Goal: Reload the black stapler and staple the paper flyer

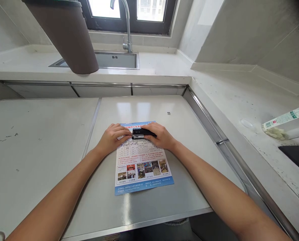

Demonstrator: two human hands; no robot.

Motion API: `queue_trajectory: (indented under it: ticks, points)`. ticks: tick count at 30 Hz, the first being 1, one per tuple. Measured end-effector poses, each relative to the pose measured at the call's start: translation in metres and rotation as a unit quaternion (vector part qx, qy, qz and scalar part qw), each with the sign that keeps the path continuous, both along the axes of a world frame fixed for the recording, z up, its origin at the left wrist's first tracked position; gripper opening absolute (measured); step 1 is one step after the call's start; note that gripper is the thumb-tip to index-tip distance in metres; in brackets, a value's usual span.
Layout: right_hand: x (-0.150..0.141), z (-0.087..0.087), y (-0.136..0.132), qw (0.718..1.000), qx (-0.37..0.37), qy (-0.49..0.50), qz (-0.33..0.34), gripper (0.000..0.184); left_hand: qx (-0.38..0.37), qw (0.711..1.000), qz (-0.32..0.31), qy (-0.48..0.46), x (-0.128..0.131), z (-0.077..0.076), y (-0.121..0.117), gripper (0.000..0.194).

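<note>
A black stapler (140,132) with a silver metal part along its lower side lies crosswise over the upper part of a printed sheet (141,152). My right hand (161,134) is wrapped round its right end. At its left end, the thumb and fingers of my left hand (115,136) pinch together against the tip. Whether a small piece sits between those fingertips is hidden. The sheet has blue bands, a table of text and a row of photos, and lies flat on the white folding table (109,214) under both hands.
Two small staple strips (168,113) lie on the table at the upper right. Small dark bits (8,136) are scattered at left. Behind are a counter with a tall brown bin (66,36), a sink (119,60) and a tap (128,26). A plastic package (290,122) rests on the right counter.
</note>
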State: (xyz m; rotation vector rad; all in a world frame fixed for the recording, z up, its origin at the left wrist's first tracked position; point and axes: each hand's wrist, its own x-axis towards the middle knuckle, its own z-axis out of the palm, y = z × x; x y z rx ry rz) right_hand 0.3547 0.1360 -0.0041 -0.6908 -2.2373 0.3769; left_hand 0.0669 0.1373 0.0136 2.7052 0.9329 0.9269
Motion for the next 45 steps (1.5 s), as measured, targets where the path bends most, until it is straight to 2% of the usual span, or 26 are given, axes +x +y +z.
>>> queue_trajectory:
  ticks: [24, 33, 45]
  points:
    - [0.0004, 0.0006, -0.0002, 1.0, 0.0, -0.004, -0.002, 0.037, -0.004, 1.0, 0.001, -0.013, -0.0018, -0.0018, 0.0008, 0.015]
    - [0.0002, 0.0007, -0.0002, 1.0, -0.005, -0.004, -0.005, 0.037, -0.045, 0.998, 0.013, -0.039, 0.0004, -0.0023, 0.0003, 0.016]
    - [-0.0004, 0.0019, -0.0009, 1.0, 0.001, 0.001, -0.003, 0.035, -0.049, 0.998, 0.009, -0.044, 0.0004, -0.0034, 0.001, 0.011]
